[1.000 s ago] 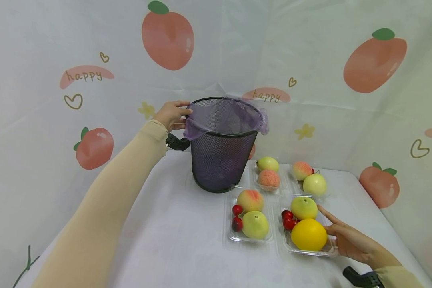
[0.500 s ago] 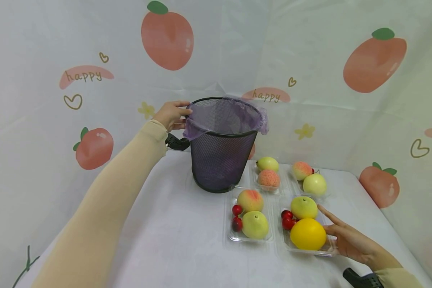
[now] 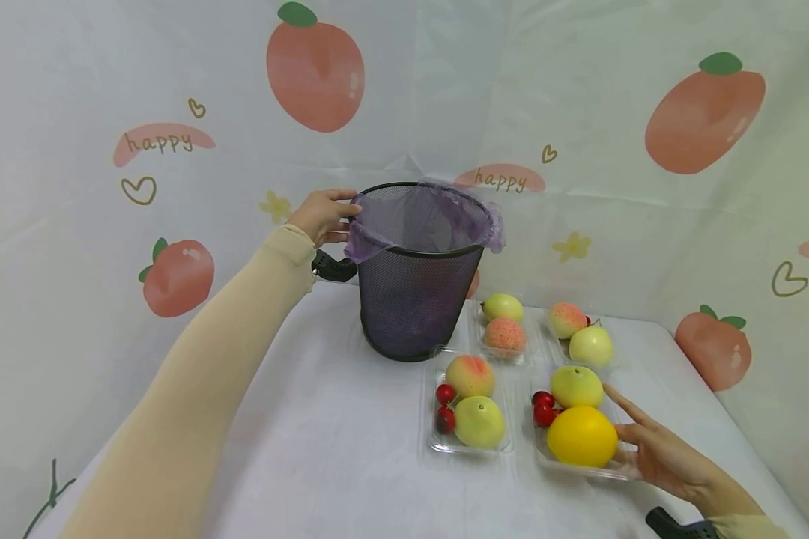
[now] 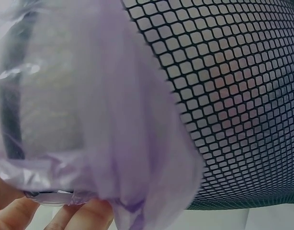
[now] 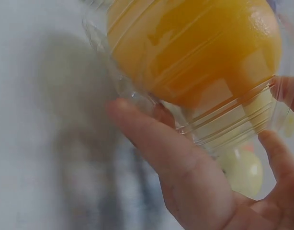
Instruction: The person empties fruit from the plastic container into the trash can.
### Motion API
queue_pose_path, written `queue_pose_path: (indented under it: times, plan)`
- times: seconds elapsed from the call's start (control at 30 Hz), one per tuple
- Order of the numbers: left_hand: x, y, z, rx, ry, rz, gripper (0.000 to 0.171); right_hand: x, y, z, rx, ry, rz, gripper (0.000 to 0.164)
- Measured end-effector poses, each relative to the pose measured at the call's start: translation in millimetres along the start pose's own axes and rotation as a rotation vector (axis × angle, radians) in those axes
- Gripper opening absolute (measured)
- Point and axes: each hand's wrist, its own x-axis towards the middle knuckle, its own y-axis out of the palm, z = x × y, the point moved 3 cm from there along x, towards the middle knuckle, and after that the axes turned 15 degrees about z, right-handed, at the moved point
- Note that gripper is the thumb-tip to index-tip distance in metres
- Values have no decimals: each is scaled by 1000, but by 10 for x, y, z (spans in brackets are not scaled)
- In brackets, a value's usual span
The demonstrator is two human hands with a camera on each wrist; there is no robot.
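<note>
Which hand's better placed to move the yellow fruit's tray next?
Right, most likely. The right hand holds that tray; the left hand is farther off, holding the bin at its rim.

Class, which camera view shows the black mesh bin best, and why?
The head view: it shows the mesh bin from rim to base, the left hand at its rim. The left wrist view shows only close-up mesh and purple liner. The right wrist view shows no bin I can make out.
</note>
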Motion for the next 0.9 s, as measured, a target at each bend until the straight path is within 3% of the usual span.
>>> queue_pose_path:
  times: [0.07, 0.27, 0.5, 0.73, 0.9]
  plan:
    - [8, 2, 3, -3, 1, 1, 54, -32, 20, 37, 20, -45, 52, 58]
    - [2, 10, 3, -10, 2, 6, 55, -81, 186, 253, 139, -217, 316, 68]
    - [-9, 19, -4, -12, 4, 3, 55, -93, 342, 560, 123, -297, 287, 65]
    - [-16, 13, -5, -19, 10, 13, 56, -6, 498, 921, 157, -399, 416, 63]
    - [-30, 22, -10, -3, 13, 12, 56, 69, 619, 1240, 99, -417, 425, 61]
